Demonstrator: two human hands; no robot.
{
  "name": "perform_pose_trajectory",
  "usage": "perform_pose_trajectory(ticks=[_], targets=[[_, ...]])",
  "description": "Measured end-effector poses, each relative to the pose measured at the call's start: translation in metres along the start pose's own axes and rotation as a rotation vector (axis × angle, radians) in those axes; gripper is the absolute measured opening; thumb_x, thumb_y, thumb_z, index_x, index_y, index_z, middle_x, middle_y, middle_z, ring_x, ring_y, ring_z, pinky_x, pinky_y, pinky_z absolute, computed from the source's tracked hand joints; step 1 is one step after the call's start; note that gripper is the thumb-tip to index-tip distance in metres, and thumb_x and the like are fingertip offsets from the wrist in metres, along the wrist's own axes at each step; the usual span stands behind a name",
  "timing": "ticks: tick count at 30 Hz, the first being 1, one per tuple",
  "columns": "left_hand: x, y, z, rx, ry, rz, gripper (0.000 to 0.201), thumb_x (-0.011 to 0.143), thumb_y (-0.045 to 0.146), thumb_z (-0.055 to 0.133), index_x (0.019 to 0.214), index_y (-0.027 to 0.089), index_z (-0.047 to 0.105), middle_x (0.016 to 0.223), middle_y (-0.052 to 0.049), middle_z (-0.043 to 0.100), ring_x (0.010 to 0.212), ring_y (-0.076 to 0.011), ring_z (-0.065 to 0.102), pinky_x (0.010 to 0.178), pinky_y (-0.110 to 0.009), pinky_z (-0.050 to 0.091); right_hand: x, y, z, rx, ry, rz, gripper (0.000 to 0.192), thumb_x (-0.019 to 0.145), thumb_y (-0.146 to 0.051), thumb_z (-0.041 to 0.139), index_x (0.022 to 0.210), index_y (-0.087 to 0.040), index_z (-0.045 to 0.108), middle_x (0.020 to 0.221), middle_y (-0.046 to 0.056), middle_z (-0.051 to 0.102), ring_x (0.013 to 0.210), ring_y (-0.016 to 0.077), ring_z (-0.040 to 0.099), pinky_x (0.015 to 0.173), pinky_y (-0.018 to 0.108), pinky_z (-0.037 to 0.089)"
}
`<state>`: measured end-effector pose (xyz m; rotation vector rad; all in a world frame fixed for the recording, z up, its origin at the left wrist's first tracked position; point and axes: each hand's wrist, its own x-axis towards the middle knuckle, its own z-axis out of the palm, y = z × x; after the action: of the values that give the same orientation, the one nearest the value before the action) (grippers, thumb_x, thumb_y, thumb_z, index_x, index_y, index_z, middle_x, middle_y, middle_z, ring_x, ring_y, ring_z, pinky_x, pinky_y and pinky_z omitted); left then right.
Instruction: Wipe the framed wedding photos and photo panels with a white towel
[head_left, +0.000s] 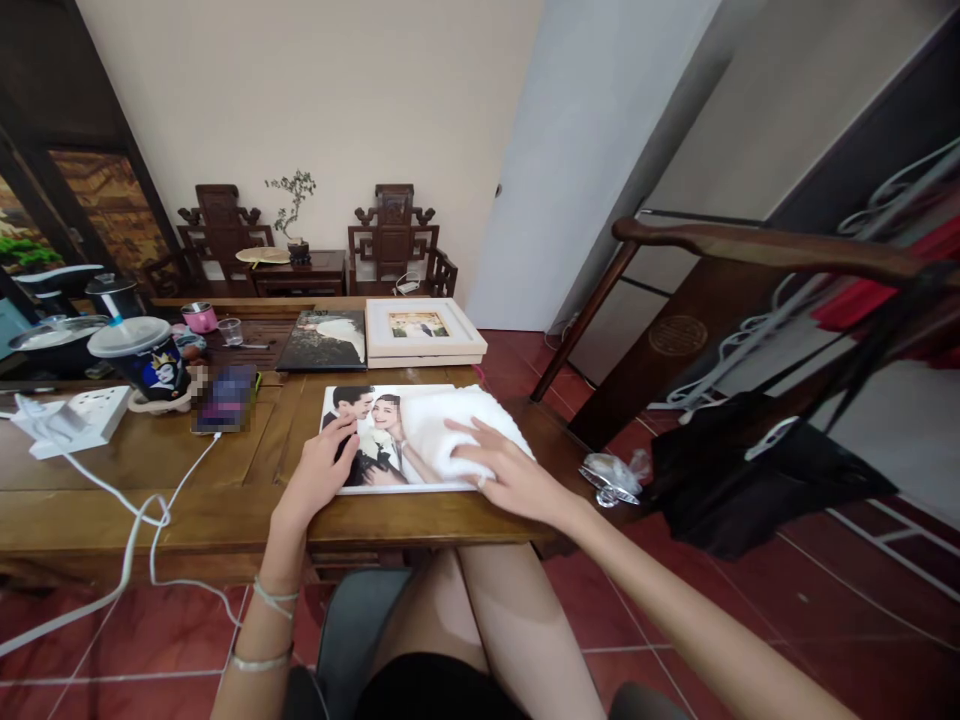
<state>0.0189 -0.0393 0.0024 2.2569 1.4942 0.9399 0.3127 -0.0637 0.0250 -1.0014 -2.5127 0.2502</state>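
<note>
A photo book [382, 450] with a couple's portrait on its cover lies flat on the wooden table in front of me. My left hand [325, 462] rests over its left side, fingers stretched out and a little apart on the cover. On the book's right half is a bunched white cloth [427, 430], which hides that part of the cover and reaches past its right edge. My right hand [502, 462] presses down on this cloth and holds it against the cover, its fingers spread over the fabric.
Behind the book are a dark album [322, 340] and a white box with a framed picture [427, 345]. To the left are a phone [225, 400] on a white cable, a lidded cup [150, 360] and a power strip [82, 420]. A wooden chair [667, 320] stands at the right.
</note>
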Motion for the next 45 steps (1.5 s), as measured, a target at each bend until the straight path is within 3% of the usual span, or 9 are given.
perform_pose_trajectory(ticks=[3, 6, 14, 17, 23, 28, 31, 40, 45], targets=[[-0.001, 0.002, 0.0, 0.035, -0.01, 0.014, 0.035, 0.092, 0.031, 0.043, 0.117, 0.016, 0.061, 0.136, -0.01, 0.055, 0.128, -0.0243, 0.048, 0.11, -0.042, 0.035, -0.013, -0.029, -0.008, 0.045, -0.106, -0.071, 0.027, 0.079, -0.009, 0.046, 0.096, -0.02, 0.064, 0.138, 0.011, 0.052, 0.137, 0.0238, 0.034, 0.114, 0.049, 0.023], [-0.001, 0.002, 0.0, 0.052, -0.018, 0.024, 0.035, 0.091, 0.031, 0.045, 0.118, 0.015, 0.06, 0.136, -0.012, 0.054, 0.129, -0.0254, 0.048, 0.109, -0.043, 0.036, -0.008, -0.029, -0.014, 0.028, -0.145, -0.1, 0.034, 0.077, -0.006, 0.045, 0.098, -0.022, 0.065, 0.139, 0.007, 0.051, 0.136, 0.0231, 0.035, 0.114, 0.047, 0.023], [-0.001, -0.005, 0.001, 0.037, -0.014, 0.041, 0.035, 0.091, 0.033, 0.047, 0.118, 0.015, 0.06, 0.135, -0.013, 0.055, 0.128, -0.026, 0.049, 0.108, -0.045, 0.037, 0.059, 0.057, -0.003, -0.026, 0.053, 0.036, 0.022, 0.086, -0.019, 0.048, 0.1, -0.021, 0.065, 0.105, 0.006, 0.07, 0.103, 0.027, 0.061, 0.103, 0.05, 0.037], [0.0, -0.007, 0.003, 0.017, 0.01, 0.049, 0.036, 0.092, 0.033, 0.045, 0.121, 0.016, 0.058, 0.135, -0.012, 0.055, 0.129, -0.0249, 0.048, 0.109, -0.044, 0.036, 0.072, 0.068, 0.002, -0.021, 0.097, 0.058, 0.021, 0.088, -0.022, 0.046, 0.098, -0.02, 0.064, 0.099, 0.007, 0.071, 0.097, 0.0265, 0.063, 0.102, 0.052, 0.036], [0.0, -0.004, 0.004, 0.024, 0.008, 0.018, 0.038, 0.095, 0.03, 0.039, 0.127, 0.018, 0.054, 0.137, -0.01, 0.053, 0.131, -0.024, 0.045, 0.109, -0.044, 0.035, 0.026, 0.021, 0.006, -0.024, 0.015, -0.012, 0.027, 0.082, -0.012, 0.046, 0.101, -0.02, 0.063, 0.124, 0.011, 0.062, 0.133, 0.0287, 0.04, 0.111, 0.055, 0.024], [-0.002, 0.001, 0.002, 0.03, -0.015, 0.031, 0.039, 0.093, 0.029, 0.041, 0.13, 0.02, 0.053, 0.141, -0.009, 0.05, 0.132, -0.0247, 0.044, 0.11, -0.044, 0.034, -0.026, -0.042, -0.014, 0.067, -0.149, -0.023, 0.035, 0.072, -0.005, 0.044, 0.093, -0.023, 0.065, 0.14, 0.007, 0.05, 0.138, 0.0231, 0.033, 0.116, 0.049, 0.02], [-0.002, 0.001, 0.001, 0.037, -0.015, 0.033, 0.043, 0.094, 0.029, 0.041, 0.135, 0.02, 0.048, 0.146, -0.01, 0.043, 0.135, -0.0247, 0.039, 0.111, -0.044, 0.032, -0.032, -0.051, -0.024, 0.111, -0.217, -0.037, 0.035, 0.071, -0.004, 0.044, 0.091, -0.024, 0.066, 0.139, 0.004, 0.051, 0.138, 0.0229, 0.032, 0.116, 0.046, 0.021], [0.0, -0.002, -0.001, 0.051, -0.035, 0.037, 0.045, 0.093, 0.033, 0.042, 0.132, 0.013, 0.052, 0.142, -0.014, 0.047, 0.135, -0.0238, 0.04, 0.112, -0.041, 0.032, 0.041, 0.044, -0.009, 0.128, -0.007, 0.095, 0.022, 0.087, -0.032, 0.05, 0.095, -0.02, 0.067, 0.112, 0.006, 0.068, 0.123, 0.031, 0.05, 0.108, 0.05, 0.033], [0.001, -0.005, -0.001, 0.036, -0.02, 0.049, 0.044, 0.093, 0.033, 0.041, 0.132, 0.015, 0.052, 0.142, -0.012, 0.048, 0.134, -0.0224, 0.041, 0.113, -0.041, 0.031, 0.068, 0.053, -0.001, 0.119, 0.109, 0.132, 0.021, 0.089, -0.028, 0.047, 0.096, -0.019, 0.065, 0.098, 0.004, 0.071, 0.095, 0.024, 0.066, 0.113, 0.054, 0.021]])
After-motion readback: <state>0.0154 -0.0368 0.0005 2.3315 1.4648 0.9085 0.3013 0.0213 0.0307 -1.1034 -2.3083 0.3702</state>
